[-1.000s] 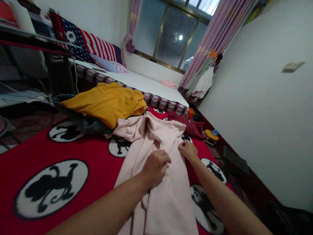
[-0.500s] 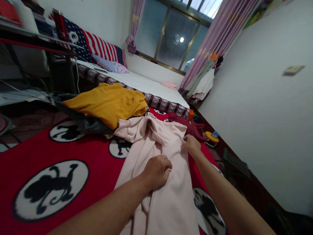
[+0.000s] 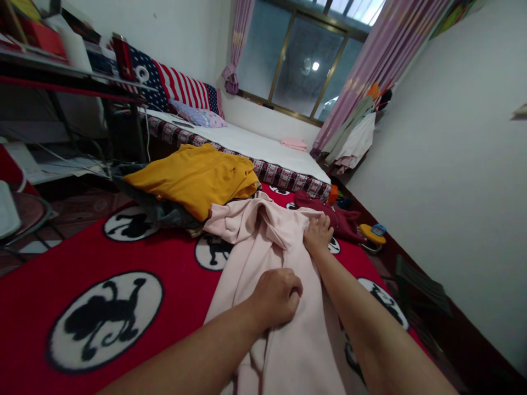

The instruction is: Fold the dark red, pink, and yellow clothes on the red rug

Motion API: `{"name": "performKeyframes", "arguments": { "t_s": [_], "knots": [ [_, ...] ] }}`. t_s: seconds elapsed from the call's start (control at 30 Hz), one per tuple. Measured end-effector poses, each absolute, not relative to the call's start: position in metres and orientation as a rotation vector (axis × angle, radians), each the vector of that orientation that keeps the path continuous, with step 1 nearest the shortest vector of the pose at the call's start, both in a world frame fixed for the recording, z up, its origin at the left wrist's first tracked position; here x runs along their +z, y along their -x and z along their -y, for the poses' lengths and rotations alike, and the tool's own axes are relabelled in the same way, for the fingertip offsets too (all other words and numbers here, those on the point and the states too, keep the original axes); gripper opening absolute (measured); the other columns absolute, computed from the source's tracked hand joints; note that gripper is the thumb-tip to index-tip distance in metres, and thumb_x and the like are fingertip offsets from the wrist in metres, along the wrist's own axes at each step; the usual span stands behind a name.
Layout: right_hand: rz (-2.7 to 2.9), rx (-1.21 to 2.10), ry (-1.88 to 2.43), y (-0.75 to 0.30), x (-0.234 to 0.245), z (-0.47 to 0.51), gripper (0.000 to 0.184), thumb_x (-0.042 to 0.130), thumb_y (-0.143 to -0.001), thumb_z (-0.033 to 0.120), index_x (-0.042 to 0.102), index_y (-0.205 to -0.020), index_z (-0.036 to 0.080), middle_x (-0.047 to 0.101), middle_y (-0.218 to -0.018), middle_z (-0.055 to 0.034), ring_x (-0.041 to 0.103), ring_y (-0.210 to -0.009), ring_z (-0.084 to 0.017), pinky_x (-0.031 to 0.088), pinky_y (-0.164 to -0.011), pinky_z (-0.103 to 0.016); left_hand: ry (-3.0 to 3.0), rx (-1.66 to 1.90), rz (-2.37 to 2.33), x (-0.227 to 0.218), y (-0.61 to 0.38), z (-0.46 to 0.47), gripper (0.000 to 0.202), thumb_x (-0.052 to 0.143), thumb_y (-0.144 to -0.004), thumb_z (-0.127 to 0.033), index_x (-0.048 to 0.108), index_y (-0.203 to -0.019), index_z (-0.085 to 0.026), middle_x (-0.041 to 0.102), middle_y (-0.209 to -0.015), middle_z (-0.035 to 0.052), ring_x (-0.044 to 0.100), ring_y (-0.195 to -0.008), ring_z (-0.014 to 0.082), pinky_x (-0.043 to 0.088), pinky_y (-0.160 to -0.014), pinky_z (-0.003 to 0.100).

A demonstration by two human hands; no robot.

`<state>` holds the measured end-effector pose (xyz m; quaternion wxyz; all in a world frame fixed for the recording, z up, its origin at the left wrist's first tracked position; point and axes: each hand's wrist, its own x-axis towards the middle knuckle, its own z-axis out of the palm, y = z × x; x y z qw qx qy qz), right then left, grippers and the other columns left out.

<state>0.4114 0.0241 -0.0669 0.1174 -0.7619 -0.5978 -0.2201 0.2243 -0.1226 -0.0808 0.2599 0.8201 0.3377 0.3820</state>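
A long pale pink garment [image 3: 298, 351] lies across the red blanket [image 3: 181, 351], its upper end folded and rumpled around an opening. My left hand [image 3: 278, 296] is closed in a fist on the middle of it, fingers curled on the cloth. The fingertips are partly turned from view. Higher up, near the garment's right shoulder edge, my right hand [image 3: 318, 233] rests on the fabric with its fingers stretched apart. Beyond that hand lies a dark red garment [image 3: 343, 219] with a zipper. To the left, a mustard yellow garment [image 3: 197, 178] tops a heap of clothes.
A bed or bench with a white top [image 3: 263, 137] stands behind, under the window. At the left is a cluttered desk [image 3: 82, 82] and a folding chair [image 3: 28, 214]. A yellow round stool [image 3: 373, 234] and a dark folding stool [image 3: 424, 285] stand by the right wall.
My right hand has gone from pinching the garment's right edge to lying spread on the cloth. The left hand stays closed at mid-garment. The view has swung slightly left.
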Motion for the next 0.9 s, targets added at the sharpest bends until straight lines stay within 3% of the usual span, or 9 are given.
{"name": "performKeyframes", "arguments": {
  "t_s": [0.1, 0.23, 0.3, 0.47, 0.6, 0.7, 0.77, 0.9],
  "knots": [
    [1.851, -0.349, 2.252, -0.4, -0.058, -0.013, 0.047, 0.029, -0.092, 0.016, 0.054, -0.131, 0.011, 0.037, -0.149, -0.0215, 0.031, -0.138, -0.034, 0.028, -0.105, -0.054, -2.164, 1.08, -0.93, -0.082, -0.225, 0.12, 0.024, 0.052, -0.07, -0.009, 0.072, -0.078, -0.019, 0.07, -0.08, 0.0037, 0.064, -0.076, 0.0197, 0.049, -0.075, 0.031],
    [1.959, 0.033, 2.207, -0.377, -0.055, 0.014, 0.041, 0.035, -0.092, 0.022, 0.058, -0.125, 0.014, 0.062, -0.124, -0.0163, 0.054, -0.118, -0.025, 0.039, -0.098, -0.036, -2.04, 1.19, -0.927, -0.083, -0.226, 0.116, 0.028, 0.051, -0.073, -0.007, 0.073, -0.085, -0.017, 0.072, -0.083, 0.004, 0.065, -0.078, 0.0185, 0.05, -0.077, 0.03],
    [2.023, 0.076, 2.138, -0.366, -0.059, 0.033, 0.043, 0.034, -0.094, 0.028, 0.055, -0.13, 0.018, 0.058, -0.133, -0.0131, 0.052, -0.122, -0.022, 0.038, -0.1, -0.034, -1.998, 1.257, -0.909, -0.083, -0.227, 0.115, 0.027, 0.05, -0.072, -0.005, 0.072, -0.082, -0.017, 0.072, -0.081, 0.0033, 0.065, -0.077, 0.0173, 0.05, -0.077, 0.028],
    [2.106, 0.044, 2.062, -0.348, -0.073, 0.082, 0.05, 0.029, -0.098, 0.032, 0.037, -0.147, 0.023, 0.024, -0.158, -0.011, 0.023, -0.145, -0.028, 0.026, -0.109, -0.055, -1.948, 1.377, -1.021, -0.075, -0.213, 0.106, 0.025, 0.05, -0.072, -0.002, 0.069, -0.071, -0.018, 0.07, -0.078, 0.0019, 0.064, -0.077, 0.0155, 0.049, -0.08, 0.027],
    [2.013, 0.047, 2.046, -0.346, -0.075, 0.096, 0.049, 0.03, -0.099, 0.034, 0.039, -0.146, 0.025, 0.028, -0.157, -0.0086, 0.022, -0.145, -0.027, 0.024, -0.111, -0.055, -1.951, 1.606, -1.597, -0.051, -0.165, 0.085, 0.03, 0.052, -0.077, -0.006, 0.067, -0.101, -0.016, 0.066, -0.107, 0.0098, 0.059, -0.105, 0.0234, 0.044, -0.094, 0.036],
    [1.946, 0.11, 2.01, -0.348, -0.074, 0.095, 0.046, 0.034, -0.098, 0.035, 0.045, -0.142, 0.026, 0.031, -0.156, -0.0073, 0.025, -0.145, -0.025, 0.023, -0.113, -0.054, -1.768, 1.568, -2.173, -0.037, -0.12, 0.07, 0.045, 0.062, -0.078, -0.021, 0.055, -0.121, -0.013, 0.058, -0.122, 0.018, 0.051, -0.116, 0.0332, 0.042, -0.095, 0.044],
    [1.907, 0.135, 1.978, -0.349, -0.075, 0.094, 0.044, 0.037, -0.097, 0.035, 0.048, -0.139, 0.027, 0.034, -0.154, -0.0068, 0.026, -0.144, -0.024, 0.023, -0.114, -0.053, -1.706, 1.409, -2.352, -0.034, -0.096, 0.065, 0.049, 0.066, -0.078, -0.033, 0.055, -0.121, -0.013, 0.06, -0.118, 0.0191, 0.053, -0.112, 0.0356, 0.042, -0.092, 0.046],
    [1.852, 0.154, 1.908, -0.353, -0.079, 0.093, 0.042, 0.043, -0.095, 0.036, 0.054, -0.135, 0.026, 0.04, -0.151, -0.0076, 0.031, -0.142, -0.024, 0.025, -0.114, -0.051, -1.857, 1.092, -2.372, -0.041, -0.077, 0.063, 0.029, 0.062, -0.081, -0.038, 0.067, -0.1, -0.016, 0.066, -0.101, 0.0161, 0.06, -0.099, 0.034, 0.044, -0.085, 0.044]
  ]
}}
